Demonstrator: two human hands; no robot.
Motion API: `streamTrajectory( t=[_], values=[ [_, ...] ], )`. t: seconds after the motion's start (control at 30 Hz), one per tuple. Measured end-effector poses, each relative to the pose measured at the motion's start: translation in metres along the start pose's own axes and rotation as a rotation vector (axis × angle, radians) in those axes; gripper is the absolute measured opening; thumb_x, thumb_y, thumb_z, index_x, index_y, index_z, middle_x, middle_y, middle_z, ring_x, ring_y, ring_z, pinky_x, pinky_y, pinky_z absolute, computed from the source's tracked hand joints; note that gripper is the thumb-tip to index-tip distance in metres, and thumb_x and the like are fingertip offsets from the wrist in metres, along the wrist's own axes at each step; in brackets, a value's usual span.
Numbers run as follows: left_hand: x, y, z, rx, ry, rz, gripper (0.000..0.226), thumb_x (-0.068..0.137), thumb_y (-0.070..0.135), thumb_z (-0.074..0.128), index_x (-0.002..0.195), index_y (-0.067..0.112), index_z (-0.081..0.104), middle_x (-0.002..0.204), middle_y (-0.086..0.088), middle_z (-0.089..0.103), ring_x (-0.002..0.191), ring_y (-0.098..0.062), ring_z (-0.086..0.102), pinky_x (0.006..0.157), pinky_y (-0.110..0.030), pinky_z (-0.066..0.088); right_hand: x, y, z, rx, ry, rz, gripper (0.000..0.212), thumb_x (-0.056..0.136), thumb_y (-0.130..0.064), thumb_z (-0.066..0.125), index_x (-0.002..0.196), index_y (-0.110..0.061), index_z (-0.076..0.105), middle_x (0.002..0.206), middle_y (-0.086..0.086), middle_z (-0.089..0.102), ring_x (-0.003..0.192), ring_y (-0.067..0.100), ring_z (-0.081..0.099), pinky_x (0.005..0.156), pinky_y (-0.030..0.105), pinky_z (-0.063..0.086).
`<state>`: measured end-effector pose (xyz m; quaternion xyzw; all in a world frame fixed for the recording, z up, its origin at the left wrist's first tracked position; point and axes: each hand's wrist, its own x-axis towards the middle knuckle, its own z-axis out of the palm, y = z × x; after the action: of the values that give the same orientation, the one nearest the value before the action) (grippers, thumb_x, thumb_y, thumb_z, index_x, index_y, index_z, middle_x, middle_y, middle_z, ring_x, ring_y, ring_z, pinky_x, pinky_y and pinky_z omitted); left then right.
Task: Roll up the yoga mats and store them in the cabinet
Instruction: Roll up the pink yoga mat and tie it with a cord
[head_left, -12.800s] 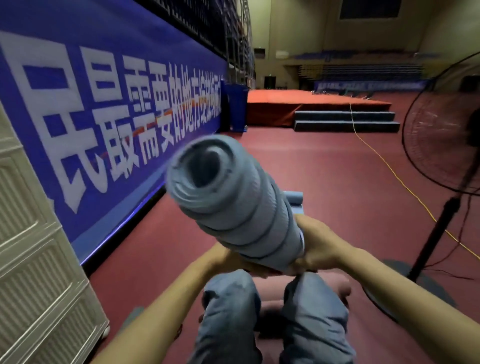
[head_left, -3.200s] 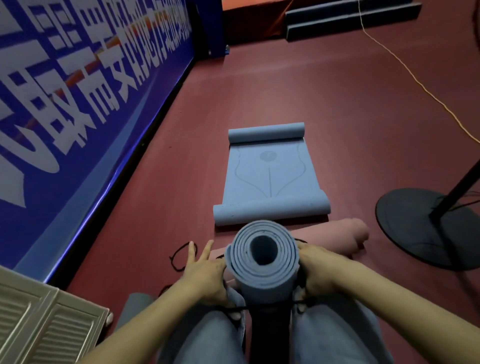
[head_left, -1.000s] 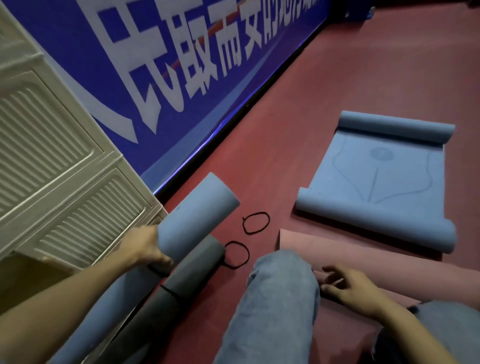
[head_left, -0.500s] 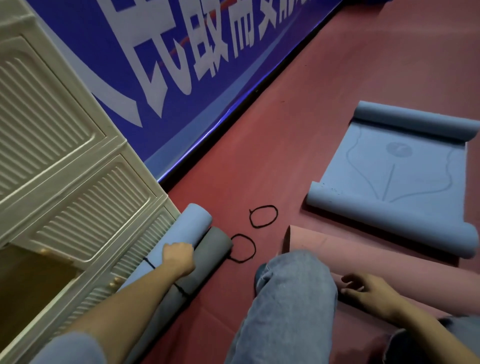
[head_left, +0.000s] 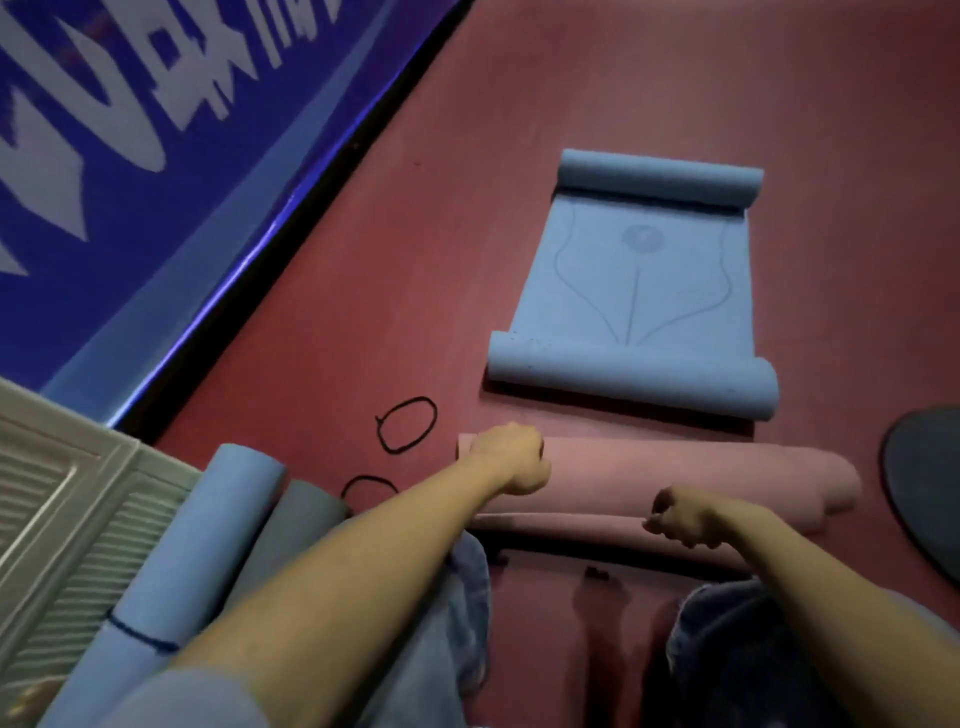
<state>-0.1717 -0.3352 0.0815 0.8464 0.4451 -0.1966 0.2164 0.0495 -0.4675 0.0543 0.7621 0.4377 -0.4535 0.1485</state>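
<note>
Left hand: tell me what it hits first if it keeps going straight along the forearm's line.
The left hand already rests on the pink mat. Straight beyond lies bare floor, then probably the near roll of the blue mat; depth is uncertain.

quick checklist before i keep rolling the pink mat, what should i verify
1. Both hands on the pink mat: ok. Left hand sits near its left end, right hand toward the middle-right, both with curled fingers.
2. Grip firm on the roll: cannot tell, the fingertips are hidden.
3. Roll ends even: not ok, the right end looks stepped and uneven.
4. Tie within reach: ok, two black bands lie on the floor left of the mat.
5. Space ahead: not ok, the half-unrolled blue mat lies just beyond.
6. Finished mats out of the way: ok, the tied blue roll and grey roll lie by the cabinet.
</note>
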Motion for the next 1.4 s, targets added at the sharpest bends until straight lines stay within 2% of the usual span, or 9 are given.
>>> streamTrajectory(
  t=[0.13, 0.37, 0.47, 0.57, 0.97, 1.07, 1.17, 1.3, 1.4],
  values=[
    [0.043, 0.037, 0.089, 0.184, -0.205, 0.069, 0.040, 0.096, 0.023, 0.061, 0.133, 0.009, 0.060, 0.138, -0.016, 0.061, 0.125, -0.035, 0.060, 0.100, -0.045, 0.051, -0.009, 0.001, -0.011, -0.037, 0.008, -0.086, 0.045, 0.099, -0.042, 0.057, 0.133, -0.013, 0.062, 0.135, 0.011, 0.063, 0.120, 0.027, 0.059, 0.096, 0.030, 0.047],
    [0.085, 0.022, 0.214, 0.308, -0.250, -0.032, 0.067, 0.088, 0.020, 0.073, 0.146, 0.012, 0.039, 0.138, -0.011, 0.057, 0.125, -0.031, 0.059, 0.097, -0.040, 0.049, -0.013, 0.011, -0.012, 0.061, -0.008, -0.171, 0.049, 0.100, -0.045, 0.056, 0.139, -0.016, 0.057, 0.137, 0.009, 0.063, 0.125, 0.027, 0.058, 0.100, 0.030, 0.047],
    [0.093, 0.024, 0.232, 0.284, -0.135, -0.028, 0.081, 0.047, 0.026, 0.099, 0.117, 0.014, 0.061, 0.113, -0.009, 0.058, 0.098, -0.032, 0.061, 0.066, -0.040, 0.056, -0.014, 0.025, -0.012, -0.045, -0.043, -0.127, 0.051, 0.099, -0.049, 0.056, 0.137, -0.015, 0.057, 0.142, 0.010, 0.059, 0.127, 0.031, 0.057, 0.095, 0.031, 0.045],
    [0.092, 0.023, 0.239, 0.296, -0.063, -0.032, 0.084, 0.080, 0.014, 0.079, 0.153, 0.011, 0.038, 0.146, -0.008, 0.043, 0.116, -0.031, 0.057, 0.070, -0.036, 0.057, -0.013, 0.029, -0.013, -0.029, -0.025, -0.140, 0.049, 0.099, -0.049, 0.055, 0.133, -0.013, 0.058, 0.139, 0.012, 0.060, 0.124, 0.032, 0.057, 0.096, 0.034, 0.046],
    [0.079, 0.063, 0.161, 0.518, -0.287, 0.165, 0.036, 0.103, 0.014, 0.050, 0.139, 0.015, 0.057, 0.143, -0.008, 0.060, 0.132, -0.030, 0.057, 0.104, -0.039, 0.046, -0.001, 0.030, 0.004, 0.072, 0.131, -0.224, 0.054, 0.086, -0.009, 0.057, 0.136, -0.026, 0.059, 0.137, 0.006, 0.063, 0.126, 0.027, 0.057, 0.100, 0.033, 0.048],
    [0.051, 0.081, 0.102, 0.540, -0.182, 0.300, 0.031, 0.101, 0.018, 0.053, 0.130, 0.016, 0.063, 0.133, -0.012, 0.066, 0.124, -0.034, 0.062, 0.099, -0.040, 0.049, -0.008, 0.043, 0.005, -0.105, 0.196, -0.185, 0.078, 0.083, -0.006, 0.063, 0.152, -0.027, 0.035, 0.154, 0.002, 0.045, 0.145, 0.029, 0.036, 0.114, 0.038, 0.035],
    [0.003, 0.082, 0.050, 0.613, -0.066, 0.410, 0.030, 0.098, 0.019, 0.051, 0.125, 0.017, 0.063, 0.126, -0.012, 0.068, 0.120, -0.036, 0.061, 0.095, -0.043, 0.048, -0.037, 0.039, -0.001, -0.169, 0.225, -0.190, 0.066, 0.085, -0.008, 0.068, 0.144, -0.025, 0.044, 0.145, 0.007, 0.052, 0.132, 0.032, 0.050, 0.105, 0.039, 0.042],
    [-0.066, 0.059, 0.013, 0.705, 0.087, 0.554, 0.039, 0.093, 0.020, 0.059, 0.131, 0.022, 0.061, 0.121, -0.005, 0.068, 0.119, -0.028, 0.056, 0.087, -0.037, 0.049, -0.079, 0.027, 0.002, -0.420, 0.617, -0.365, 0.042, 0.051, -0.049, 0.090, 0.083, -0.029, 0.072, 0.089, 0.000, 0.062, 0.085, 0.023, 0.060, 0.067, 0.027, 0.048],
    [-0.112, 0.040, -0.006, 0.737, 0.206, 0.663, 0.048, 0.032, 0.035, 0.090, 0.077, 0.030, 0.072, 0.064, 0.009, 0.061, 0.066, -0.012, 0.063, 0.047, -0.021, 0.044, -0.114, 0.038, 0.005, -0.338, 0.658, -0.418, 0.037, 0.081, -0.037, 0.075, 0.109, -0.018, 0.063, 0.114, 0.010, 0.052, 0.107, 0.032, 0.051, 0.079, 0.040, 0.044]
  ],
)
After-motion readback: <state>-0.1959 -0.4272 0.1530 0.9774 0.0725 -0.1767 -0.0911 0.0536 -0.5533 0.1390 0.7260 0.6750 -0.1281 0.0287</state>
